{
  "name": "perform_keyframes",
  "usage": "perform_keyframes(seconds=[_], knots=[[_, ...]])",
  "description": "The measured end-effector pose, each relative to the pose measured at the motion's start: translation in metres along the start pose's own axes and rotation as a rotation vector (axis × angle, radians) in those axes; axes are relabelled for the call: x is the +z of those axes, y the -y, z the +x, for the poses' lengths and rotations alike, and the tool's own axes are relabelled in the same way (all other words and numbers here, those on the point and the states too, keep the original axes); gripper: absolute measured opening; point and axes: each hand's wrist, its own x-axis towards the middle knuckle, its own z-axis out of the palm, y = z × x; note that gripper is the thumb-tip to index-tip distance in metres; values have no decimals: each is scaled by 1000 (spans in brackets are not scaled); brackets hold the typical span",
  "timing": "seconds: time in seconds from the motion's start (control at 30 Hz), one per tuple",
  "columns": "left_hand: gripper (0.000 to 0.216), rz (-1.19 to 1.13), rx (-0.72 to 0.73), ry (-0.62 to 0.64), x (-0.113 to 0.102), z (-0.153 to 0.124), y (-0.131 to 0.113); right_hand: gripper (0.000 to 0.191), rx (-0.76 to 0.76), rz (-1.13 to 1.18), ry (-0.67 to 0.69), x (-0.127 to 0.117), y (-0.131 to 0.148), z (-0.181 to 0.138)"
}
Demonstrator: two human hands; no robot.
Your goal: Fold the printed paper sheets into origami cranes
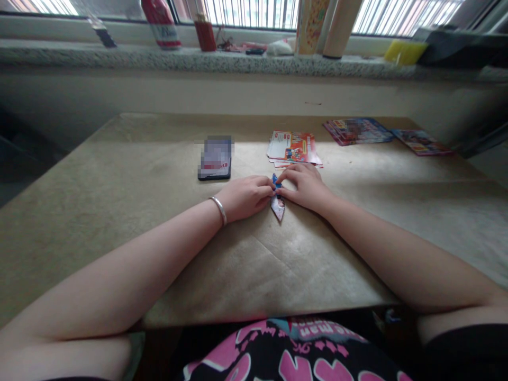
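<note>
A narrow piece of folded paper (278, 207), blue at its far end and pale with a printed picture at its pointed near end, lies on the table between my hands. My left hand (248, 197), with a silver bangle at its wrist, pinches the paper's left edge. From the other side my right hand (304, 186) grips it with thumb and index finger, the other fingers resting on the table. The fingertips cover the paper's middle. Just beyond my right hand is a stack of printed cards (292, 147) in orange and white.
A phone (215, 157) lies left of the cards. More colourful cards (357, 130) sit at the table's far right, with another pile (423, 142) beside them. Behind the table, a stone windowsill (238, 62) holds bottles, a red container (205, 34) and a yellow object (405, 53).
</note>
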Motion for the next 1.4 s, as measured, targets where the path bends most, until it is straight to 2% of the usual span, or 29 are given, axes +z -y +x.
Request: perform_keyframes(seconds=[0.27,0.43,0.57,0.8,1.03,1.3,1.4], knots=[[21,58,-63,55,-2,1,-4,16,-24,11,19,3,-10,3],[23,-58,32,36,-3,-3,5,17,-3,45,28,5,-17,3],[23,-142,8,3,-1,-4,8,20,-10,46,41,2,-14,1],[28,-141,-31,6,-1,-5,6,24,7,-9,31,-2,-7,-1],[25,-121,54,-36,-2,-3,8,21,-67,24,5,0,-11,-2],[14,-180,-62,-63,-1,-1,6,24,-264,69,47,-2,-5,-3],[15,-130,-162,-90,3,-1,8,25,-261,105,57,-2,-1,-2]])
